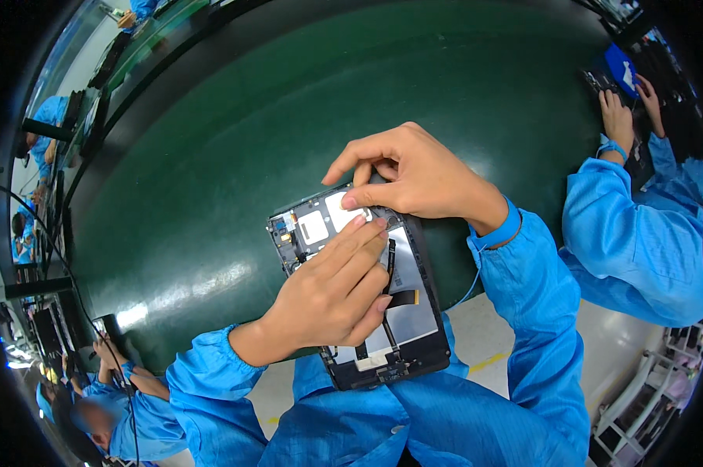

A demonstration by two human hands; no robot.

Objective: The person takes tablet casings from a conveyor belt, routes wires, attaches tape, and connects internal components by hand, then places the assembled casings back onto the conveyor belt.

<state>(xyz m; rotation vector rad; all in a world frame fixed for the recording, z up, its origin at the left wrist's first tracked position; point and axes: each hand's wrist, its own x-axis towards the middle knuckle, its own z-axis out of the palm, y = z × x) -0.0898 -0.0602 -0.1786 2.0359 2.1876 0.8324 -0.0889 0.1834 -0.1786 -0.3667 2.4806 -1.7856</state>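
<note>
An opened tablet (pixel 414 321) with its inner parts showing lies at a tilt over the near edge of the green table. Black ribbon cables, a silvery panel and white pads near its far end are visible. My left hand (pixel 328 292) rests across its left side and middle, fingers stretched out, fingertips touching the board near the white pads. At the far end, my right hand (pixel 421 175) grips the tablet's edge, the thumb pressed on a white pad and the index finger bent beyond the edge. Whether a small piece sits under the fingertips is hidden.
The green tabletop (pixel 211 179) spreads ahead and to the left. A blue strap (pixel 509 226) with a thin cord circles my right wrist. Another person's hands (pixel 618 121) work at the far right by a blue item (pixel 621 70). Other people in blue sit along the left.
</note>
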